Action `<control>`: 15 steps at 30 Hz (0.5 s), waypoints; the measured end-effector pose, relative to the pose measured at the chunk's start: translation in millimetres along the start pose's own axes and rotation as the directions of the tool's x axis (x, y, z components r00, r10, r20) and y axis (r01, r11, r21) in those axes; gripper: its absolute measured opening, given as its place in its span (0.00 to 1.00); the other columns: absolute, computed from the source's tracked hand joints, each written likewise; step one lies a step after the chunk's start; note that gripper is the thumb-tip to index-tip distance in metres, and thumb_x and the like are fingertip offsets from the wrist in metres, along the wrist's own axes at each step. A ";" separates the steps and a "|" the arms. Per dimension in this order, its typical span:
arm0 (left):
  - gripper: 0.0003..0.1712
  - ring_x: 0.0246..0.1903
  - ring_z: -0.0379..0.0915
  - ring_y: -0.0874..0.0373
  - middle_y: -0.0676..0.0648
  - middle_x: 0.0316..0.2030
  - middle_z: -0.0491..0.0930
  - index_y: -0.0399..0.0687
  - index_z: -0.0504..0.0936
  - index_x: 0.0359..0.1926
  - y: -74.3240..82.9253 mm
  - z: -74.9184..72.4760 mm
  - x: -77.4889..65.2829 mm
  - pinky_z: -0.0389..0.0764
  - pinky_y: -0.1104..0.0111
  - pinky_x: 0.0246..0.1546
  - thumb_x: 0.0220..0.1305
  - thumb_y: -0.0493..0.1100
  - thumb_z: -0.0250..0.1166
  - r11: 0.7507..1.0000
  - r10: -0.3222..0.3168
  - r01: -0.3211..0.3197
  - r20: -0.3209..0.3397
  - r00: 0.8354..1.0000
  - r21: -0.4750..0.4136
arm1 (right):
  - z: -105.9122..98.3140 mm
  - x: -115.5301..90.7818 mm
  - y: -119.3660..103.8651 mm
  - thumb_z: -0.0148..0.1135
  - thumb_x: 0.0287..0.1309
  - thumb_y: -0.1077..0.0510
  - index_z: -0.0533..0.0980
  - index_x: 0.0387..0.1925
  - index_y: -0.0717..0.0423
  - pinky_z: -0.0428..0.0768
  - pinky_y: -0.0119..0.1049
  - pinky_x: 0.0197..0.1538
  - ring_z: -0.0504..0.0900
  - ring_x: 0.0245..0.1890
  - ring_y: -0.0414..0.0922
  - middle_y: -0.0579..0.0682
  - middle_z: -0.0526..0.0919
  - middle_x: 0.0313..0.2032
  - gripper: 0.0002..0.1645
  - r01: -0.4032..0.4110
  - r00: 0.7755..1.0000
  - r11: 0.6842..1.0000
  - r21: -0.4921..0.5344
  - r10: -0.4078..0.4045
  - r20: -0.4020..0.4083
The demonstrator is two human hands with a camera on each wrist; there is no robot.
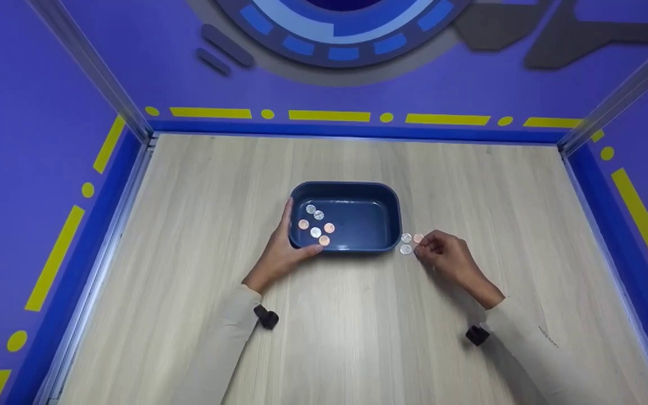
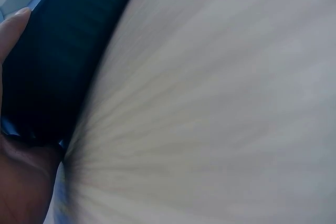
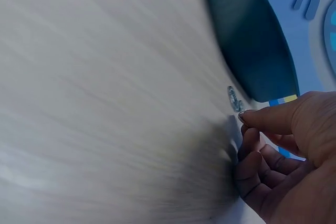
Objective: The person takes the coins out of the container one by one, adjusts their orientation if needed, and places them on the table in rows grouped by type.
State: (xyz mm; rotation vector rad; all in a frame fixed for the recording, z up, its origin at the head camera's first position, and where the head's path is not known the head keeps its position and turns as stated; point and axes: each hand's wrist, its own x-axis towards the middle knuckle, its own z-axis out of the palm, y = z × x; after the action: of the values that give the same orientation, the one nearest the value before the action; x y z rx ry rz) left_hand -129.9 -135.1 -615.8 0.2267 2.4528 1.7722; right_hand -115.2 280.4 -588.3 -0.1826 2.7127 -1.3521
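A dark blue rectangular plastic box stands on the table, with silver coins and copper coins lying in its left half. My left hand grips the box's front left corner, thumb along the front rim and fingers against the left side. Just outside the box's right end, two silver coins and a copper coin lie close together. Over them is my right hand, its thumb and forefinger pinching the edge of a coin; the fingers hide most of it. The other fingers are curled.
The pale wood-grain table spreads around the box. Blue-purple panels with yellow marks wall in the back and both sides. A small black camera is strapped on the left wrist, another black camera on the right.
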 end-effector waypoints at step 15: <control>0.80 0.82 0.56 0.43 0.37 0.86 0.55 0.67 0.37 0.91 1.1 -0.6 -0.8 0.56 0.46 0.83 0.54 0.63 0.86 1.000 0.010 -0.010 -0.001 1.000 0.006 | 6.3 -0.3 3.8 0.75 0.67 0.66 0.86 0.41 0.62 0.76 0.27 0.39 0.81 0.34 0.42 0.51 0.88 0.34 0.03 0.044 0.998 0.996 -0.082 -0.048 -0.044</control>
State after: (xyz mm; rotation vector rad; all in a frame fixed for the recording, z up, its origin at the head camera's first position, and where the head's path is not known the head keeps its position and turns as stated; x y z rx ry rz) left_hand -129.2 -135.5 -614.6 0.2384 2.4629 1.7693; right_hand -114.2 277.8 -595.1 -0.2253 2.8203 -1.2741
